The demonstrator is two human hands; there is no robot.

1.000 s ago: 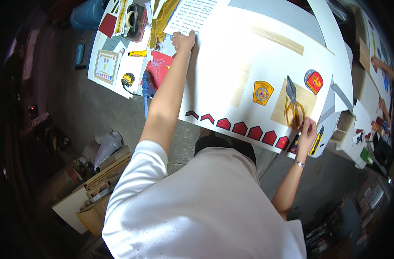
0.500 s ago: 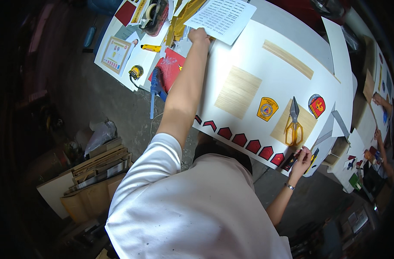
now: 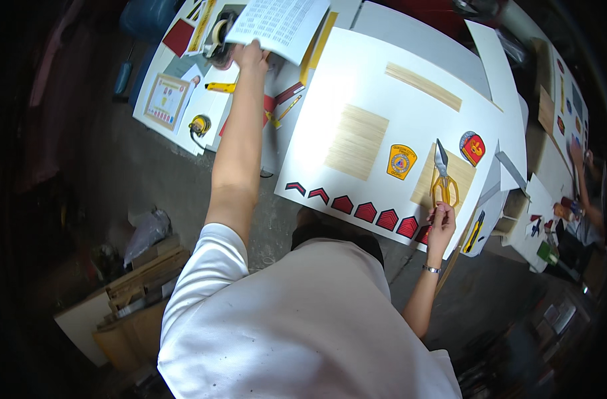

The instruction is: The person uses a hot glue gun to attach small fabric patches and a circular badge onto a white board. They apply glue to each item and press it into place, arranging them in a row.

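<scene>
My left hand (image 3: 251,56) is closed on the lower edge of a printed sheet (image 3: 280,25), raised over the cluttered left part of the table. My right hand (image 3: 442,223) has its fingers pinched together at the lower end of the yellow-handled scissors (image 3: 444,178); whether it grips them or something else is hidden. The scissors lie on a square of wood-grain sheet (image 3: 466,174) on the white board (image 3: 320,146). Left of them sits a yellow badge patch (image 3: 402,162), and a red round-topped patch (image 3: 473,147) is farther right. Red chevron patches (image 3: 365,212) line the board's near edge.
A tape dispenser (image 3: 218,36), yellow cutter (image 3: 220,87), tape measure (image 3: 200,124) and framed certificate (image 3: 165,101) crowd the left side. Another cutter (image 3: 475,233) lies beyond the board's right edge. Stacked boards (image 3: 134,286) lean on the floor. A co-worker's arm (image 3: 586,186) shows far right.
My left hand has carried the printed sheet leftward. My right hand has gone from the board's near right corner up to the scissors' handles. The view has shifted slightly.
</scene>
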